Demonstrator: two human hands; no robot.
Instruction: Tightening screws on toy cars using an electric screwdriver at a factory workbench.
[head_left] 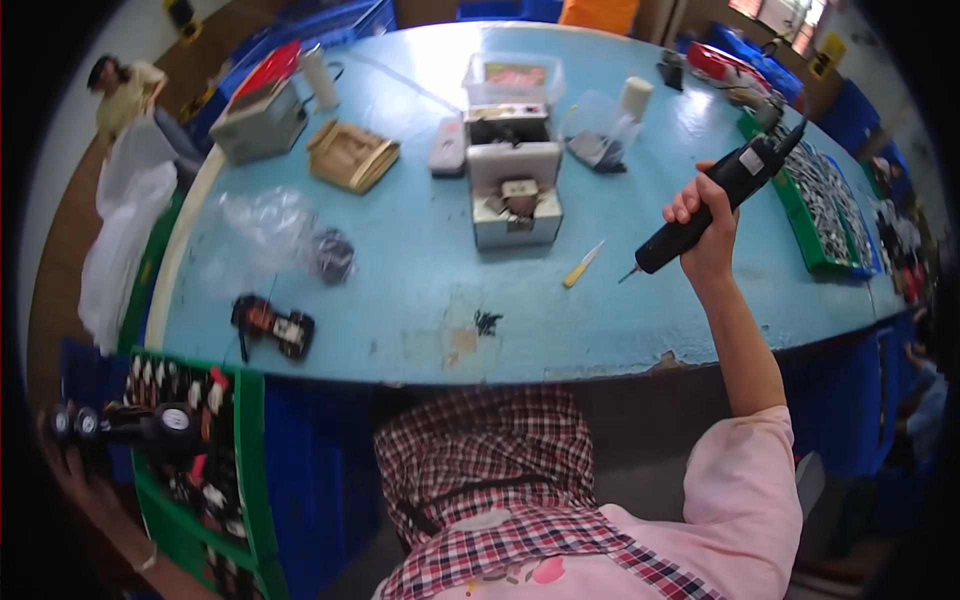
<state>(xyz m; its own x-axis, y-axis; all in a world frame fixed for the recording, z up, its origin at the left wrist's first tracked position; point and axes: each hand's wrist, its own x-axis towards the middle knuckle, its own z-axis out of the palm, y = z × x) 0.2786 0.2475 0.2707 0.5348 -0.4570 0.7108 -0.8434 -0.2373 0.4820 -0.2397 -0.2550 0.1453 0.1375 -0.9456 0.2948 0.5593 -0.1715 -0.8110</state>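
My right hand (708,220) is raised over the right side of the table, fingers wrapped around a black electric screwdriver (665,245). The thin bit points down to the left, above the tabletop. Far out at the lower left, my left hand (78,482) grips a dark toy car chassis (135,428) with round wheels, over a green crate (257,450) of similar toy car parts. That hand is dim and partly hidden by the chassis. Another small toy car chassis (272,328) lies on the table's near left. Small black screws (487,322) form a pile at the near middle.
On the blue table (400,260) are a white box (515,225), a yellow-handled screwdriver (584,266), a brown paper bag (352,156) and a clear plastic bag (265,225). A green tray (815,230) of metal parts stands right. Another person (125,95) is far left.
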